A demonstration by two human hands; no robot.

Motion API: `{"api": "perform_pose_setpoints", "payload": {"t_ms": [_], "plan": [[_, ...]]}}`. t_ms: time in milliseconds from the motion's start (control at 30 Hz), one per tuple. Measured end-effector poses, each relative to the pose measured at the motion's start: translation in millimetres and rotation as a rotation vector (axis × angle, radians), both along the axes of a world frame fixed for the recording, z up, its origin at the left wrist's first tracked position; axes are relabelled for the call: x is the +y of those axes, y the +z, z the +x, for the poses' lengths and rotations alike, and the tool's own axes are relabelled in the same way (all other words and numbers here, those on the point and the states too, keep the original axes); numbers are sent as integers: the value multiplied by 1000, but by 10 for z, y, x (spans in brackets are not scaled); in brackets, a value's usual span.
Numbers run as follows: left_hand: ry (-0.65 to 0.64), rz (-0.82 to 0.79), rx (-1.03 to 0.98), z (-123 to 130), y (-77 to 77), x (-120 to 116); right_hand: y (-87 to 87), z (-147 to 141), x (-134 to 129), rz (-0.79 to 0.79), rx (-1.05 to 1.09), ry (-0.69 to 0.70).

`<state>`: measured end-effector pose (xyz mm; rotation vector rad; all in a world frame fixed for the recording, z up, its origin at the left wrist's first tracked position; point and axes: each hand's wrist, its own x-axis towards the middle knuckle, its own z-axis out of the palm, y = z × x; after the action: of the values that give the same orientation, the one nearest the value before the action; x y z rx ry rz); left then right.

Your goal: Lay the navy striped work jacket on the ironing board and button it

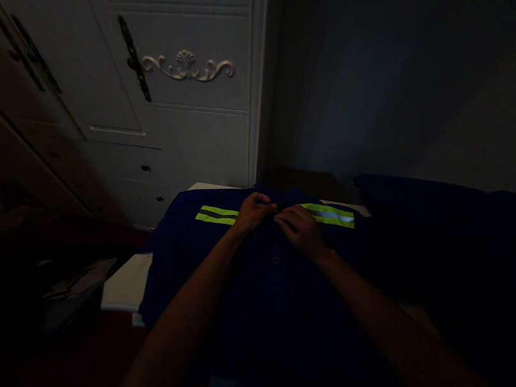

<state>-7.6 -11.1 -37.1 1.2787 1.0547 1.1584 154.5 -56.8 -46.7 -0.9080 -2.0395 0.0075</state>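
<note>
A dark blue garment (254, 297) with yellow-green reflective strips lies spread out over a pale surface (129, 284). Near its collar, between the left strip (215, 215) and the right strip (334, 215), my two hands almost meet. My left hand (255, 212) pinches the cloth at the front opening, its fingers bent. Just to its right, my right hand (301, 229) has its fingertips closed at the same spot. What lies between the fingertips is too small and dark to make out. A round button (275, 260) shows on the garment below the hands.
A white wardrobe (198, 118) with dark handles and a carved ornament (187, 65) stands beyond the garment. More dark blue cloth (460, 215) lies on the right. Dim, crumpled items (73, 286) are at the left, above a dark red floor (62, 378).
</note>
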Motion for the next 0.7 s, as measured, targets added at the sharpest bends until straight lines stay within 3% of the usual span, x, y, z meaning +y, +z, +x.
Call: {"api": "perform_pose_setpoints", "payload": {"t_ms": [300, 467, 700], "plan": [[-80, 69, 70, -33, -26, 24, -9, -19, 4, -104, 137, 7], [-56, 224, 147, -79, 30, 15, 0, -13, 1, -118, 153, 12], [-59, 408, 452, -198, 77, -20, -53, 40, 73, -133, 231, -118]]}}
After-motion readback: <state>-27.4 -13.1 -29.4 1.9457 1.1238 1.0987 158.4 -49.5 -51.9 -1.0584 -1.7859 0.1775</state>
